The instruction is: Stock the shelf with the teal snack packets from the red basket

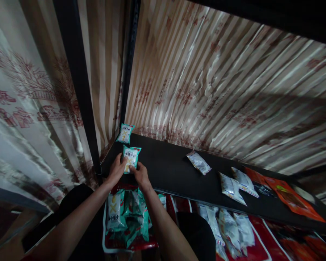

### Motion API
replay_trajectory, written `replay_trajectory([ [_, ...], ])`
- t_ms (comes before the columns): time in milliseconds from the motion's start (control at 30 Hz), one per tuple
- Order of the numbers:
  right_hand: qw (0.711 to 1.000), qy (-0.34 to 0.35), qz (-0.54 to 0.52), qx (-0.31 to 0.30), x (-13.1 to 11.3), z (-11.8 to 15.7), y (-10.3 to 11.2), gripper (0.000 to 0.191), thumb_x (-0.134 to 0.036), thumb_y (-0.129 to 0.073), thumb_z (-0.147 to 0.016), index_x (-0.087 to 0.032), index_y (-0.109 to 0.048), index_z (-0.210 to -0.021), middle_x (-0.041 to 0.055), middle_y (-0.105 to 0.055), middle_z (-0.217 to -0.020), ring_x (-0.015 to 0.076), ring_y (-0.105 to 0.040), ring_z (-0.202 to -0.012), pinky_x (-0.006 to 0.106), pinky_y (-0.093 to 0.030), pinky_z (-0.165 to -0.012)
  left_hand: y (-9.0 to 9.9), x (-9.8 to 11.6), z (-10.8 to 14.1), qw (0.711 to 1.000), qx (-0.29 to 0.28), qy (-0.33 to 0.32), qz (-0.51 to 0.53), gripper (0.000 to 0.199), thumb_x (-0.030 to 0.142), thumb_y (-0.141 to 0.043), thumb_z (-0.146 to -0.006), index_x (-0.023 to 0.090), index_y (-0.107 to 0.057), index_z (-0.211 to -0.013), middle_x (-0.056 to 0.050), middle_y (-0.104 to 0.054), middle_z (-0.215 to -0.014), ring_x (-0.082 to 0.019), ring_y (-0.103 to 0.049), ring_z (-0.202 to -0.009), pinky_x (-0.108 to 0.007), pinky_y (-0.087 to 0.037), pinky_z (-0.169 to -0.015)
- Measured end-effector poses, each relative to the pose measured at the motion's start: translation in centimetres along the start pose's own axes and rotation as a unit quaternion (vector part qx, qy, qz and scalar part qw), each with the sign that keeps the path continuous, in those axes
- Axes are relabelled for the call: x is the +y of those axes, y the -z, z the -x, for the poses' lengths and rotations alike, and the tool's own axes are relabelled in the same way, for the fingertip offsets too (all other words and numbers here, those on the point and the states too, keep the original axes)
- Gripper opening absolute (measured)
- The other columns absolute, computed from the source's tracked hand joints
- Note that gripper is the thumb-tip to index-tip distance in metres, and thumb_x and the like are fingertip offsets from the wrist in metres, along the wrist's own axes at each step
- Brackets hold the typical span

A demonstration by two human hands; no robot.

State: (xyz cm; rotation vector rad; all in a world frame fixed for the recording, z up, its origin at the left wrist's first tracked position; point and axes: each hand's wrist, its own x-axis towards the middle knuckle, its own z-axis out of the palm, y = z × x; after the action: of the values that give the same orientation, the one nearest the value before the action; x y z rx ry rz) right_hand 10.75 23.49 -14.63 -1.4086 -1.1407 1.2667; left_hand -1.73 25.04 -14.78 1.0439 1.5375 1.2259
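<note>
A: Grip?
B: Left hand (117,167) and right hand (141,176), both clamped on one teal-and-white packet (131,155), either side.
A: Where's it?
B: Black shelf (163,163), left end, near a matching packet (125,133). Can't tell if it's touching the shelf. Red crate (104,233) below.

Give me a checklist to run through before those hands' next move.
1. Left hand on the held teal snack packet: ok.
2. Right hand gripping it too: ok.
3. Its printed label right way up in this view: ok.
4. Held packet resting on the black shelf: cannot tell.
5. Similar packet in the shelf's left corner, apart from both hands: ok.
6. More teal packets in the red crate below: ok.
</note>
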Motion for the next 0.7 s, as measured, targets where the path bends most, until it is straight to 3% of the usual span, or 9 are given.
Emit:
replay_trajectory([
  [167,0.998,0.013,0.049,0.023,0.2,-1.8,-0.5,0.03,-0.036,-0.064,-0.067,-0.017,-0.063,-0.091,0.0033,-0.071,-0.084,0.0188,-0.064,-0.077,0.029,-0.05,-0.071,-0.1,0.1,-0.5,0.995,0.01,-0.023,-0.101,0.051,0.03,-0.054,-0.078,0.012,-0.048,-0.125,-0.019,-0.05,-0.133,-0.027,-0.047,-0.124,-0.039,-0.032,-0.104],
  [333,0.996,0.033,0.076,0.028,-0.1,-3.5,-1.1,0.025,-0.033,-0.062,-0.068,-0.018,-0.063,-0.088,0.0035,-0.07,-0.084,0.0186,-0.063,-0.077,0.029,-0.05,-0.071,-0.5,-0.6,-1.0,0.987,0.035,-0.071,-0.143,0.053,0.028,-0.05,-0.08,0.013,-0.043,-0.13,-0.018,-0.049,-0.134,-0.027,-0.044,-0.126,-0.042,-0.031,-0.106],
  [567,0.996,0.044,0.07,0.041,-0.2,-6.0,-2.2,0.022,-0.033,-0.061,-0.068,-0.018,-0.063,-0.084,0.0031,-0.07,-0.083,0.0172,-0.063,-0.072,0.029,-0.05,-0.071,-1.1,-2.5,-1.4,0.947,0.091,-0.214,-0.221,0.049,0.022,-0.042,-0.082,0.012,-0.041,-0.129,-0.019,-0.044,-0.136,-0.029,-0.037,-0.13,-0.047,-0.029,-0.109],
  [700,0.994,0.051,0.077,0.049,0.1,-7.7,-2.7,0.023,-0.033,-0.061,-0.069,-0.019,-0.064,-0.086,0.0028,-0.071,-0.083,0.0171,-0.064,-0.073,0.029,-0.05,-0.072,-2.0,-3.1,-1.1,0.937,0.103,-0.241,-0.231,0.05,0.017,-0.041,-0.081,0.01,-0.04,-0.13,-0.019,-0.036,-0.141,-0.03,-0.027,-0.135,-0.05,-0.026,-0.11],
])
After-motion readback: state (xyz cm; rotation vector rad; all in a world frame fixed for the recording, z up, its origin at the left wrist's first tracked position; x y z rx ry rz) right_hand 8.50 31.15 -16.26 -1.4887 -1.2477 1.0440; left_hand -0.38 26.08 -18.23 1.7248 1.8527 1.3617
